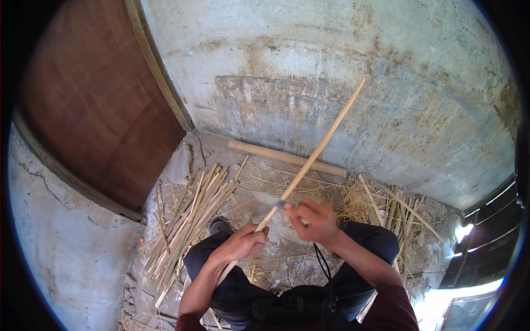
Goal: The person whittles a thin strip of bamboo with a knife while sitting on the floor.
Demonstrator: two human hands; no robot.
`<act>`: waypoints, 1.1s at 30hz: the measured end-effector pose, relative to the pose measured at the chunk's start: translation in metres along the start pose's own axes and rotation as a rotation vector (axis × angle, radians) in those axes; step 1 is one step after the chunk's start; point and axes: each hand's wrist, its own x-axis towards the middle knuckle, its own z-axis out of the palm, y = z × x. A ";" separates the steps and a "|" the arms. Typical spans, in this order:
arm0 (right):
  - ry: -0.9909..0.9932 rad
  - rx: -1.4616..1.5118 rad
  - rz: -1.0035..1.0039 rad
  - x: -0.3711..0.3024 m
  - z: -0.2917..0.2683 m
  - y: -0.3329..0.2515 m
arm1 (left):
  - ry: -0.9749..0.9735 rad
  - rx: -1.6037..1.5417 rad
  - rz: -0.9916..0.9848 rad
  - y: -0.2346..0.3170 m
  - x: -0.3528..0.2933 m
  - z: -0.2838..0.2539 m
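A long pale bamboo strip slants from my lap up and to the right, its far end standing in front of the wall. My left hand is closed round its lower part. Just above that grip, my right hand holds a knife by the handle. The blade lies across the strip and is smeared by motion; whether it touches the wood I cannot tell. The knife's handle is mostly hidden by my fingers.
Split bamboo strips lie heaped on the floor at the left. A thick bamboo pole rests along the wall. Shavings and more sticks lie at the right. A brown door stands at the upper left.
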 end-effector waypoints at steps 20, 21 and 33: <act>0.024 0.024 0.084 0.013 -0.011 0.013 | -0.079 -0.087 -0.065 0.008 -0.007 -0.011; 0.021 0.028 0.020 0.011 -0.006 0.007 | -0.076 -0.087 -0.067 0.008 -0.007 -0.011; -0.076 -0.079 -0.111 -0.006 0.012 -0.001 | -0.039 -0.071 -0.065 0.014 -0.002 -0.006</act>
